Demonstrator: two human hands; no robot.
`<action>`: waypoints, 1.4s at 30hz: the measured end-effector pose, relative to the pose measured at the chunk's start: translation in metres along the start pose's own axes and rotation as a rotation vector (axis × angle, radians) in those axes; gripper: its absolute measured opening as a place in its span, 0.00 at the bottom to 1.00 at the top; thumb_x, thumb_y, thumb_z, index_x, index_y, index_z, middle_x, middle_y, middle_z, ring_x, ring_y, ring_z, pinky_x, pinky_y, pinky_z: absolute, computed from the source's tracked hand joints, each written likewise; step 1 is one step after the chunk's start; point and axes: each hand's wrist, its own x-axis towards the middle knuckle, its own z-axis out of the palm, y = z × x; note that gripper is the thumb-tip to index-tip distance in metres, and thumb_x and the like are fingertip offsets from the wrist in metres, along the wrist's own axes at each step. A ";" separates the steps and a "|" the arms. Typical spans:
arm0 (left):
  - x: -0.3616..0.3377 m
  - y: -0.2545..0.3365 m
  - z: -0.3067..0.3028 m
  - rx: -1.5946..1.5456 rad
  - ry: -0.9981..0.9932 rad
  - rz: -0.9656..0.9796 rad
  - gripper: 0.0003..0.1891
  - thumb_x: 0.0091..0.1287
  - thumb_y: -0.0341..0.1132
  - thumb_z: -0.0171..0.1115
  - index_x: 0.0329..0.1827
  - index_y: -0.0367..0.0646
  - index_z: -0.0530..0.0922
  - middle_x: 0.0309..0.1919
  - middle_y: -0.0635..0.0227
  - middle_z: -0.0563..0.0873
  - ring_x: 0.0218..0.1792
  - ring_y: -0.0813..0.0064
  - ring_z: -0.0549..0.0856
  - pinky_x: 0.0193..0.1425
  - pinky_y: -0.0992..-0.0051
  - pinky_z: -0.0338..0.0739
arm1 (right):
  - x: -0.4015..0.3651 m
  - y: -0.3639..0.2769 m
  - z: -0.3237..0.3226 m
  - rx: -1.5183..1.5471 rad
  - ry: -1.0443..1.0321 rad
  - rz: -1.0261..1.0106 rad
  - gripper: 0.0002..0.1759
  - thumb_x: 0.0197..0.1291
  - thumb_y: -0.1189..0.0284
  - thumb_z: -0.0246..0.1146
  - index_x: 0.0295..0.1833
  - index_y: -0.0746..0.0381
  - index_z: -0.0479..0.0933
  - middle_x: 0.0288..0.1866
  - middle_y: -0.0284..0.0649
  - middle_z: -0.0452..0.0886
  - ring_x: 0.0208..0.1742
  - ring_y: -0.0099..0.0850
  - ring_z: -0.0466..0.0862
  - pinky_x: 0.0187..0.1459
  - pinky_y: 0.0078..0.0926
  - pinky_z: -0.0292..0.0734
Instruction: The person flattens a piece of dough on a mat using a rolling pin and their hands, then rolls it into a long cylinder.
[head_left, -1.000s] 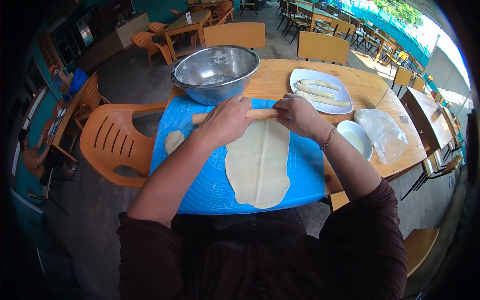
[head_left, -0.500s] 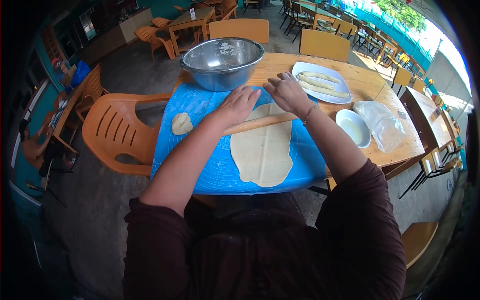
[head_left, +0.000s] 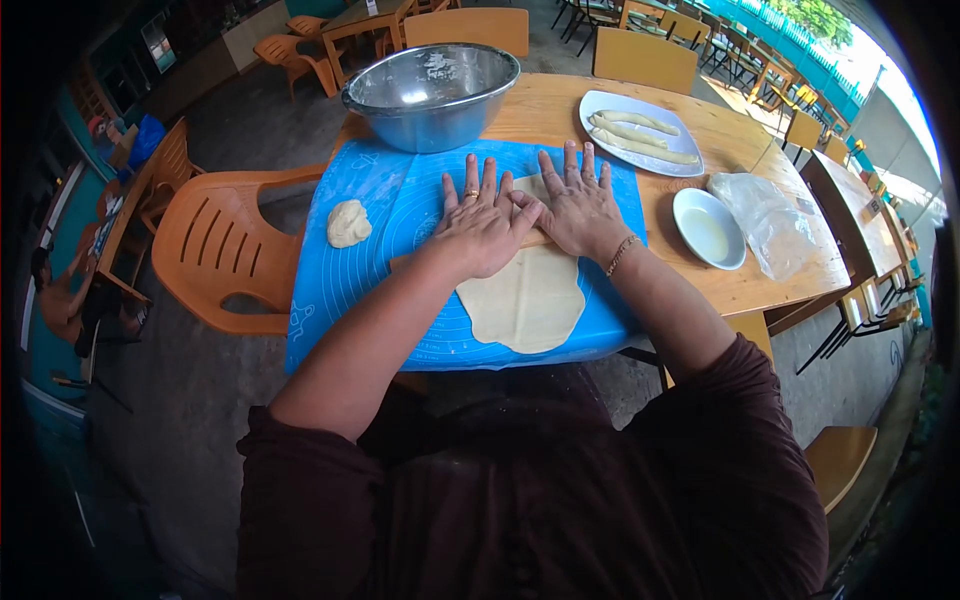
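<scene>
The left hand lies palm down, open, with its fingers spread and pointing away from the body; a ring sits on one finger. The right hand is just beside it, also flat and open, fingers fanned, with a bracelet round the wrist. The thumbs meet or overlap between the two hands. Both palms press on a wooden rolling pin that runs crosswise beneath them, neither hand closing round it; one end pokes out left of the left wrist.

Under the rolling pin is a flat sheet of dough, its wider part spreading nearer the body than the hands and a bit showing between the fingers. It lies on a blue mat with printed circles. A lump of dough rests on the mat to the left of the left hand.

Beyond the left hand stands a metal bowl. Beyond and right of the right hand, a white plate holds dough strips. Right of the right hand are a white bowl and, touching or just beside it, a clear plastic bag, both on the wooden tabletop.
</scene>
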 end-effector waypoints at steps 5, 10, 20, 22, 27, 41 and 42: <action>-0.030 0.011 0.002 -0.048 0.027 0.055 0.49 0.75 0.70 0.24 0.82 0.31 0.48 0.82 0.42 0.44 0.82 0.44 0.34 0.81 0.42 0.27 | -0.039 0.000 -0.002 0.042 0.035 -0.030 0.49 0.72 0.36 0.36 0.83 0.64 0.49 0.84 0.62 0.44 0.85 0.59 0.38 0.80 0.59 0.33; -0.053 0.016 0.016 -0.007 0.117 0.153 0.55 0.72 0.73 0.27 0.78 0.22 0.52 0.80 0.35 0.48 0.82 0.42 0.38 0.81 0.41 0.30 | -0.072 -0.003 -0.012 0.081 0.019 -0.047 0.50 0.72 0.37 0.37 0.80 0.70 0.53 0.83 0.62 0.47 0.85 0.58 0.40 0.80 0.59 0.35; -0.117 0.026 0.029 0.103 0.253 0.408 0.50 0.71 0.64 0.51 0.72 0.17 0.57 0.71 0.32 0.62 0.76 0.37 0.59 0.81 0.45 0.47 | -0.143 -0.008 -0.014 0.076 0.162 -0.210 0.44 0.71 0.44 0.50 0.75 0.73 0.61 0.81 0.63 0.53 0.84 0.58 0.47 0.79 0.62 0.39; -0.125 0.027 0.028 0.182 0.253 0.409 0.48 0.71 0.63 0.52 0.74 0.21 0.58 0.72 0.34 0.63 0.76 0.43 0.61 0.82 0.52 0.49 | -0.150 -0.009 -0.016 0.082 0.167 -0.233 0.45 0.70 0.46 0.54 0.76 0.72 0.59 0.81 0.61 0.54 0.84 0.57 0.48 0.79 0.62 0.39; -0.146 0.022 0.033 0.049 0.294 0.515 0.43 0.66 0.47 0.64 0.73 0.21 0.59 0.72 0.35 0.63 0.74 0.39 0.63 0.79 0.48 0.54 | -0.174 -0.007 -0.019 0.121 0.133 -0.274 0.44 0.69 0.49 0.57 0.78 0.70 0.56 0.81 0.57 0.55 0.84 0.54 0.49 0.79 0.60 0.41; -0.136 0.008 0.023 0.128 0.317 0.414 0.33 0.73 0.42 0.57 0.74 0.29 0.63 0.75 0.45 0.65 0.77 0.48 0.63 0.81 0.53 0.51 | -0.152 -0.015 -0.009 0.133 0.328 -0.280 0.27 0.68 0.61 0.61 0.70 0.59 0.72 0.70 0.49 0.74 0.75 0.53 0.68 0.75 0.60 0.54; -0.142 0.010 0.022 0.124 0.318 0.431 0.33 0.71 0.39 0.59 0.74 0.29 0.63 0.75 0.46 0.65 0.77 0.49 0.63 0.81 0.53 0.52 | -0.156 -0.017 -0.011 0.142 0.347 -0.288 0.26 0.68 0.63 0.61 0.69 0.60 0.73 0.68 0.48 0.76 0.73 0.52 0.71 0.74 0.59 0.55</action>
